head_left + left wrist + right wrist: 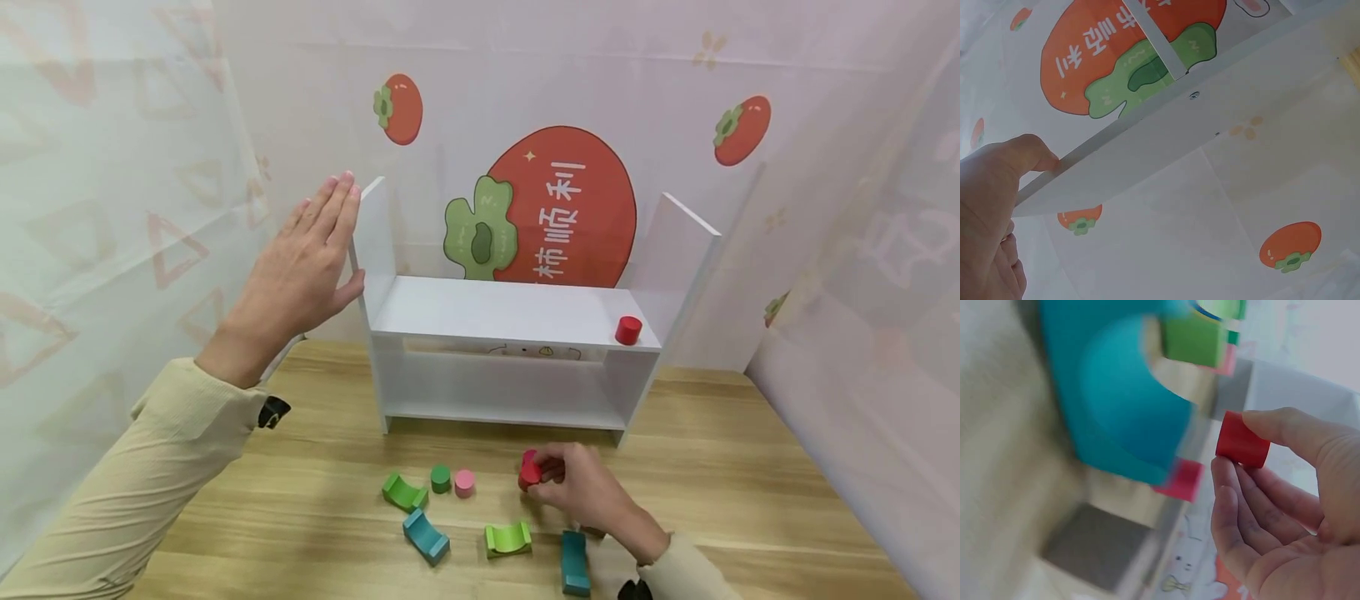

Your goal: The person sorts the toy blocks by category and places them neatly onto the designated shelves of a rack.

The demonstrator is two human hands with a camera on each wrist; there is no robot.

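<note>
My left hand (307, 267) lies with straight fingers along the outer face of the white shelf's left side panel (375, 242). Its thumb touches the panel's front edge, as the left wrist view also shows. Low over the tabletop, my right hand (592, 492) pinches a red cylinder block (1242, 440) between thumb and fingers. Just behind it stands a crimson block (1185, 480), partly hidden in the head view. Another red cylinder (628, 330) sits at the right end of the upper shelf board (495, 312).
Left of my right hand stand a green cylinder (441, 478) and a pink cylinder (464, 483). Green arch blocks (507, 540) and blue arch blocks (425, 537) lie in front. A second blue arch (575, 562) is near my right wrist, beside a dark block (1097, 547).
</note>
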